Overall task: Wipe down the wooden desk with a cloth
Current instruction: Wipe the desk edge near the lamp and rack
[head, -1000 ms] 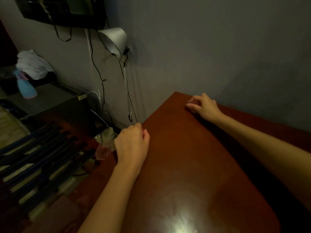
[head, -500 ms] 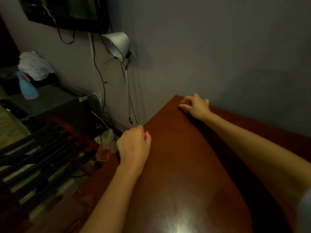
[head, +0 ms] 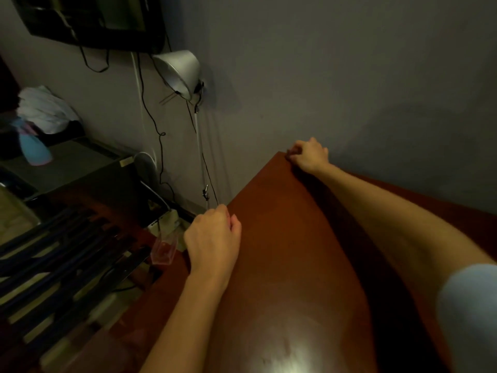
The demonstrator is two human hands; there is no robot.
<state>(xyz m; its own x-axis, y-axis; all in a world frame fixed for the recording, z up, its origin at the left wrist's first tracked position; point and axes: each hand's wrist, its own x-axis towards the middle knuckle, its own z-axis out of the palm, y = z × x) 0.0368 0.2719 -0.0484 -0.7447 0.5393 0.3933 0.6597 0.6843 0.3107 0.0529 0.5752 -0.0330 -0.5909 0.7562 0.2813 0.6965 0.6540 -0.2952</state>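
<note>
Left grip [head: 212, 235]: fingers curled over left edge of wooden table [head: 290, 265]. Right grip [head: 309, 156]: fingers curled on its far corner. White cloth [head: 45, 111] lies far left beside blue spray bottle [head: 33, 149], well apart from both.

The counter [head: 282, 251] is a glossy reddish-brown, with a whitish glare at its near end. The wall [head: 349, 76] is flat grey. The lamp shade [head: 178, 71] is white, the cables [head: 156, 125] black. The spray bottle [head: 33, 149] is pale blue with some pink, the fabric bundle [head: 45, 111] white, and the sleeve [head: 468, 313] light blue.
</note>
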